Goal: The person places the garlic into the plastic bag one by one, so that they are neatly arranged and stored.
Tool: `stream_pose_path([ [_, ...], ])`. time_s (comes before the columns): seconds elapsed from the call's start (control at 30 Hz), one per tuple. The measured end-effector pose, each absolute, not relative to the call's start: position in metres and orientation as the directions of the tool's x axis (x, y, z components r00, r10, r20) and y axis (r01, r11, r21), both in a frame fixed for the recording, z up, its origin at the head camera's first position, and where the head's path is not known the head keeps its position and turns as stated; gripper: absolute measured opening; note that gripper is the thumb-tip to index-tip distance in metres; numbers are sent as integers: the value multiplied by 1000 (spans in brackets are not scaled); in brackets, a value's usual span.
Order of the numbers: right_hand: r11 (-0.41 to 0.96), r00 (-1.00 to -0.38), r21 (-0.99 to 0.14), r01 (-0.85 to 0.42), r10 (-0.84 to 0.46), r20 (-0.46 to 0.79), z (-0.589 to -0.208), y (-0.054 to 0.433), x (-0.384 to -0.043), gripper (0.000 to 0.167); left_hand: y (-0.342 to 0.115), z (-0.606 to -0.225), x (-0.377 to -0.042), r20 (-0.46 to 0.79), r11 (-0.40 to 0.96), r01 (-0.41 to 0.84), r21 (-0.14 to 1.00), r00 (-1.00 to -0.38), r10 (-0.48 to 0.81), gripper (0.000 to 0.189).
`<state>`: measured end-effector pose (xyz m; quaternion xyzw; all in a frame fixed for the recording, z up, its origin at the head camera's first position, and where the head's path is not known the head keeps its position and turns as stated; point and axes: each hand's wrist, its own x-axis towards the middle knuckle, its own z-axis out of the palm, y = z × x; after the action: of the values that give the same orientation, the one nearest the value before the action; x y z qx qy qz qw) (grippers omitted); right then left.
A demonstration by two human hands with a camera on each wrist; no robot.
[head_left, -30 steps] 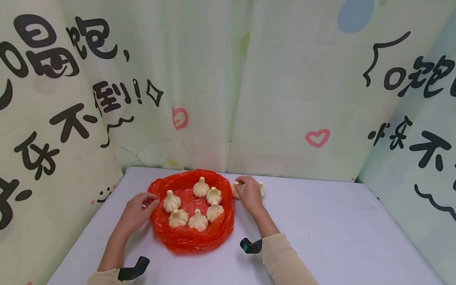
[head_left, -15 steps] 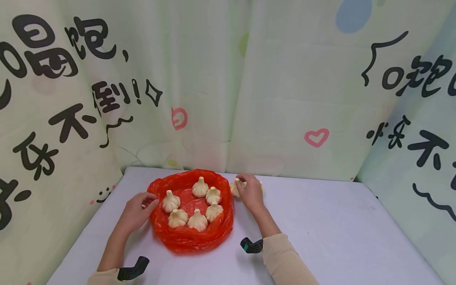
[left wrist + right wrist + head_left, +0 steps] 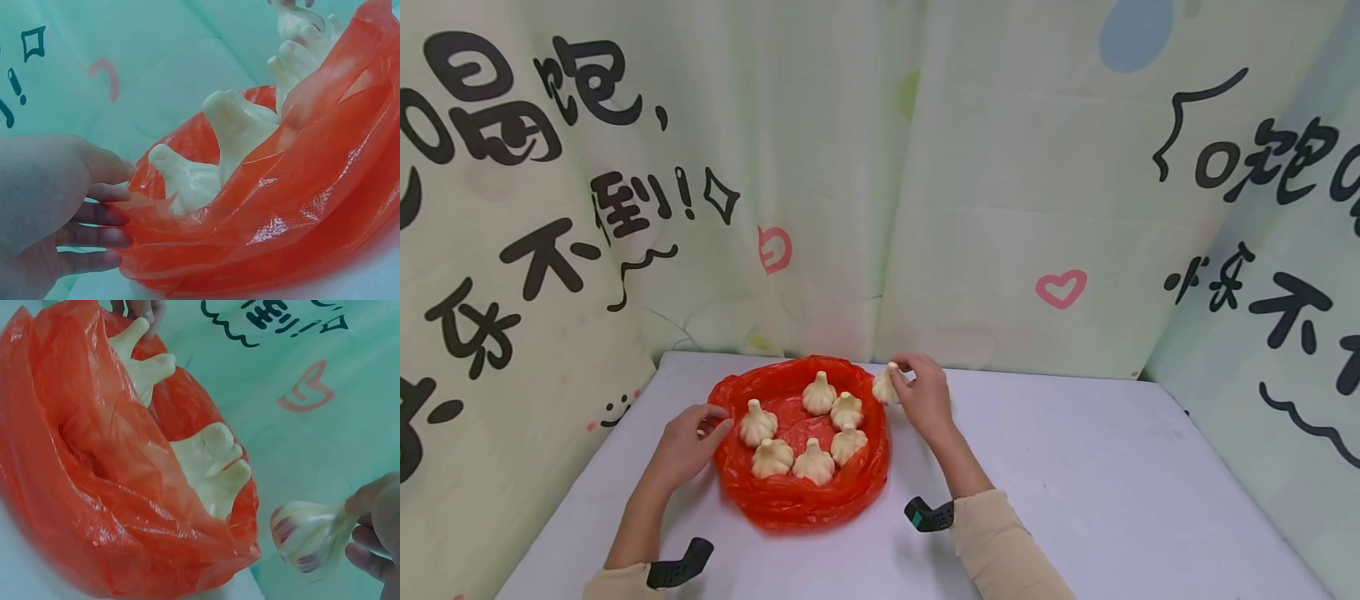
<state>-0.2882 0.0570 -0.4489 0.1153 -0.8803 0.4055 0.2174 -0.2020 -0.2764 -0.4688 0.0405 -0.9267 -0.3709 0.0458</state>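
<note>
A red plastic bag (image 3: 805, 504) stands with its mouth spread wide, and several pale garlic bulbs (image 3: 814, 463) sit inside with their stems up. At its left rim my left hand (image 3: 688, 442) pinches the edge of the plastic; in the left wrist view its fingertips (image 3: 115, 237) lie against the bag's side. Beyond the right rim, my right hand (image 3: 925, 396) holds another garlic bulb (image 3: 309, 534) by its stem, between thumb and fingers. Purplish patches mark that bulb in the right wrist view. It hangs apart from the bag there.
The white table (image 3: 1075, 483) carries the bag near its far left part. Behind it hangs a pale green curtain (image 3: 1000, 208) with black lettering and pink hearts, close to the table's back edge. Black wrist devices (image 3: 681, 567) sit at both cuffs.
My right hand has lifted the garlic bulb from beside the bag and brought it slightly left and up toward the rim. My left hand stays at the bag's left rim.
</note>
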Motion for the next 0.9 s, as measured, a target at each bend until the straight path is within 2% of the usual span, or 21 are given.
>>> stream_pose_path([
  [0.23,604,-871,-677,-420,-57,488,-440,49,-283,16,-278,-468,-202,58,720,-42,692,-992,-113,31],
  [0.47,519,-816,-665,-537,-120,565,-435,39,-282,16,-280,-467,-204,139,745,40,666,-988,-71,27],
  [0.9,429,-803,-682,-591,-233,549,-429,-1,-278,15,-280,-466,-201,137,727,36,686,-987,-80,26],
])
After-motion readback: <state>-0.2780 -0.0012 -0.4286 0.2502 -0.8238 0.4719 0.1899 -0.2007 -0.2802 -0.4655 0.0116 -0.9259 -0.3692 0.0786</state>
